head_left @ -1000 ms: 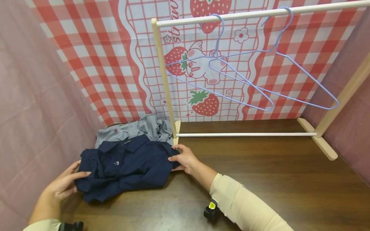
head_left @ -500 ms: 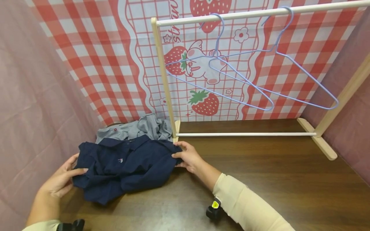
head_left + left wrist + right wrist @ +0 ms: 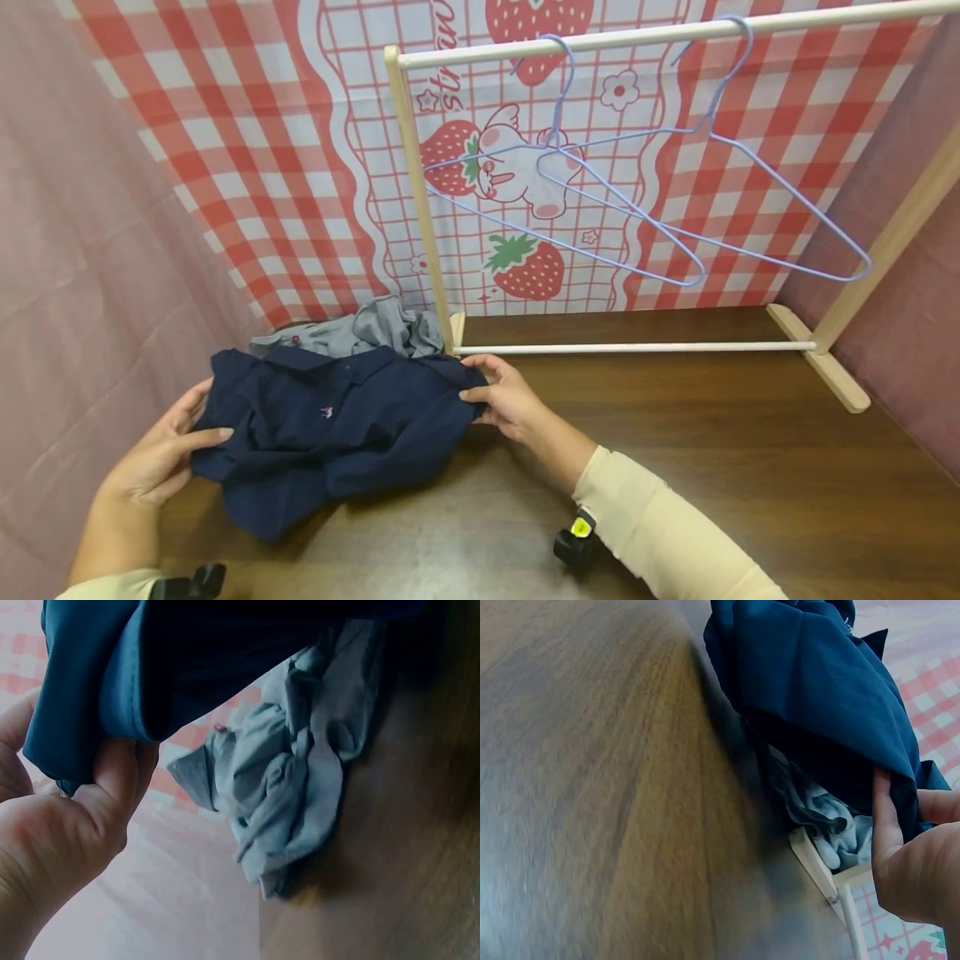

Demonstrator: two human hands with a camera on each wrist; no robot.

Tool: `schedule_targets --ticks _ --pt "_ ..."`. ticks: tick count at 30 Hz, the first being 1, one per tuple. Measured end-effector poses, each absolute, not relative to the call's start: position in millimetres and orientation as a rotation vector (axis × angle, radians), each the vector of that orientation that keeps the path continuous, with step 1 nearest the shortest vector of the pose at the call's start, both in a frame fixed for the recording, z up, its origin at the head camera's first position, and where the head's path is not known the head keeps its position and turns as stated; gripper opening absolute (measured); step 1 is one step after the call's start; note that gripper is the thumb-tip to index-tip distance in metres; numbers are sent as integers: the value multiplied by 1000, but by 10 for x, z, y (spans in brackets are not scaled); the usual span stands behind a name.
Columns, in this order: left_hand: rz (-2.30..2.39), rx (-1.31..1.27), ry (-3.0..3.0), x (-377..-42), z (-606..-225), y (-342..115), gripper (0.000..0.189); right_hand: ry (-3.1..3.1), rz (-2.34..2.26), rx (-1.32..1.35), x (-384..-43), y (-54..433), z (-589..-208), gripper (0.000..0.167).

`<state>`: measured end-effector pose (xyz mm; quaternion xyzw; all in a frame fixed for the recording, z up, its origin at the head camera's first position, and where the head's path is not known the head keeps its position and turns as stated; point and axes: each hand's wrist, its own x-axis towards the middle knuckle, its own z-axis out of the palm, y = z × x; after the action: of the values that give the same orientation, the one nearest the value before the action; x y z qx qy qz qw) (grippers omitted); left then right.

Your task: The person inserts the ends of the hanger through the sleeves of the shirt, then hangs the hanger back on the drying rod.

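Note:
A navy collared shirt (image 3: 360, 425) with a small embroidered logo on its chest is held up between both hands. My left hand (image 3: 161, 446) pinches its left side, thumb in front and fingers behind; the left wrist view shows the navy cloth (image 3: 90, 690) folded over those fingers. On the other side, my right hand (image 3: 510, 400) grips the shirt's right edge, thumb on top. In the right wrist view the fabric (image 3: 817, 697) hangs off the table surface. A crumpled grey garment (image 3: 360, 333) with a small red mark lies behind, partly covered by the navy shirt in the head view.
A wooden clothes rack (image 3: 423, 200) stands at the back, with a white lower bar (image 3: 637, 347). Two lilac wire hangers (image 3: 622, 192) hang from its top rail (image 3: 645, 35). Pink curtains (image 3: 97, 208) flank both sides of the brown table (image 3: 675, 467); a checked strawberry cloth covers the back.
Both hands keep their grip on the navy shirt. It has risen a little and its right side has shifted right with the right hand, covering more of the grey garment.

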<state>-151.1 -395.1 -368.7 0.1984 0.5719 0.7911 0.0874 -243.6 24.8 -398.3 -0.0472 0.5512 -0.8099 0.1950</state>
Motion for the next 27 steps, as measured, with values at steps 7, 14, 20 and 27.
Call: schedule_targets --ticks 7,14,20,27 --pt "2326 639 1770 -1536 -3580 -3794 75 1518 -2286 -182 -2432 448 -3922 47" --pt "2291 670 1862 -1522 -3507 -3669 74 1523 -2281 -224 -2419 577 -3894 45" --pt "2260 671 1944 -1519 -3433 -3556 74 1532 -2288 -245 -2415 711 -3862 43" --pt "2260 732 1949 -1562 -3372 -3389 73 1556 -2301 -290 -2378 902 -3777 42"
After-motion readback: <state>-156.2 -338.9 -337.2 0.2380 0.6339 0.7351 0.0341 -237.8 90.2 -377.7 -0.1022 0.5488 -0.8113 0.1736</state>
